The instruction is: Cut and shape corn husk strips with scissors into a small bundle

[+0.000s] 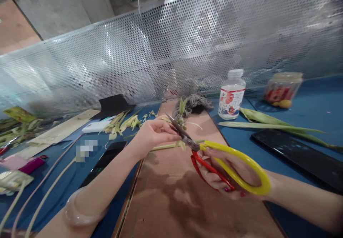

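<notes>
scissors (214, 156) over brown board (171, 195), long axis diag, tips pointing up-left, blades nearly shut on green strip (171, 146), right hand (230, 173) gripping handles w/ fingers thru loops, left hand (154, 132) pinching strip near tips, strip end hidden by fingers

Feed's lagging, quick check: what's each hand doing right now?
Left hand: closed, pinching a thin green plant stem at the blades.
Right hand: closed on the scissors, blades slightly open.

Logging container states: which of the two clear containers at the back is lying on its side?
The jar with red contents, far right, lies on its side; the white-capped bottle left of it stands upright.
</notes>
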`<control>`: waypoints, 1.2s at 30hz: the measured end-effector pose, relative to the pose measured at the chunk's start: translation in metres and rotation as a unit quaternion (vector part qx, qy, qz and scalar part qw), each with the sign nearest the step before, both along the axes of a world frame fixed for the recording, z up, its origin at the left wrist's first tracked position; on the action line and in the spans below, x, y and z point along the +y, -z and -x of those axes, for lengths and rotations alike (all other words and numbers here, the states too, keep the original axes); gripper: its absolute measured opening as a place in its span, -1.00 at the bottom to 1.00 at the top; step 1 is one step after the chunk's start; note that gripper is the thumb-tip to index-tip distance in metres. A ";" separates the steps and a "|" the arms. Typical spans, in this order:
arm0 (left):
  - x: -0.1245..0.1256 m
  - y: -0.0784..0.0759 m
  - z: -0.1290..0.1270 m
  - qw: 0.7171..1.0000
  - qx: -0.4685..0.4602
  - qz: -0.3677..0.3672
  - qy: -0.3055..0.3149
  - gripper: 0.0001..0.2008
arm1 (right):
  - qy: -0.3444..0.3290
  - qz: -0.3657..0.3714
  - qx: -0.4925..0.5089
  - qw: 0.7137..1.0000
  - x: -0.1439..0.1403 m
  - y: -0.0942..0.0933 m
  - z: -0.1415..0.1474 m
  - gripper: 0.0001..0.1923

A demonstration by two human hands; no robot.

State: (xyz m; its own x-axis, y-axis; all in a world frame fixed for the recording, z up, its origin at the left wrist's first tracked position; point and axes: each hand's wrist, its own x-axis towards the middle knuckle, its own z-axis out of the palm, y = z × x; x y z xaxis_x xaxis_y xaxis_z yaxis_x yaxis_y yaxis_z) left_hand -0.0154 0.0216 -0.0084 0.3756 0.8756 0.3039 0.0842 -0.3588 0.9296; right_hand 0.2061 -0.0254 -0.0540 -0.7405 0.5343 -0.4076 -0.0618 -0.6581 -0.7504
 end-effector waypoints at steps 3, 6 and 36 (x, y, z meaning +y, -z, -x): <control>0.000 0.000 -0.001 1.000 -0.003 -0.001 0.001 -0.87 | -0.002 -0.010 0.004 1.000 0.000 0.000 0.000 -0.59; -0.002 0.000 -0.002 1.000 -0.001 0.003 0.002 -0.88 | -0.007 -0.016 0.010 1.000 0.000 0.001 0.000 -0.60; -0.008 0.015 -0.016 0.993 -0.106 0.050 -0.024 -0.84 | 0.015 -0.061 0.018 0.998 -0.001 0.008 0.003 -0.52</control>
